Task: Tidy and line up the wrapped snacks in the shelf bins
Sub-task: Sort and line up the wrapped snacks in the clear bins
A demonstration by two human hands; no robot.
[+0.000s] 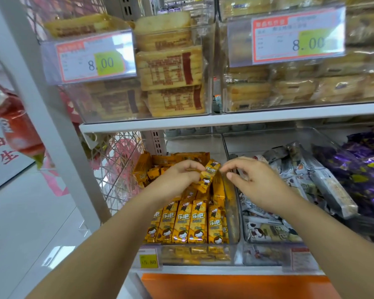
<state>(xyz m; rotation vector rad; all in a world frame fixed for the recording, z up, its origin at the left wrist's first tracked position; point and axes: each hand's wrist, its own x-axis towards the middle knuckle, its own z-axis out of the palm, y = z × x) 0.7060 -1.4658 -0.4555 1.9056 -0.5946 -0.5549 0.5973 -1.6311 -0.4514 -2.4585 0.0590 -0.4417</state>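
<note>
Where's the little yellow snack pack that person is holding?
Head view, near centre: the left hand pinches the yellow snack pack, tilted, over the lower shelf's bin of matching packs, with the right hand close on its right.

The white metal upper shelf [225, 120] bears two clear plastic bins of wrapped cakes [205, 100]; the lower shelf [203, 270] bears clear snack-filled bins [192, 254] side by side.

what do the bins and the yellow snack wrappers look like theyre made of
The bins look like clear rigid plastic, perhaps acrylic: packs show through the walls, which catch glare. The yellow snack wrappers look like thin glossy printed film, probably plastic: they shine and crease.
</note>
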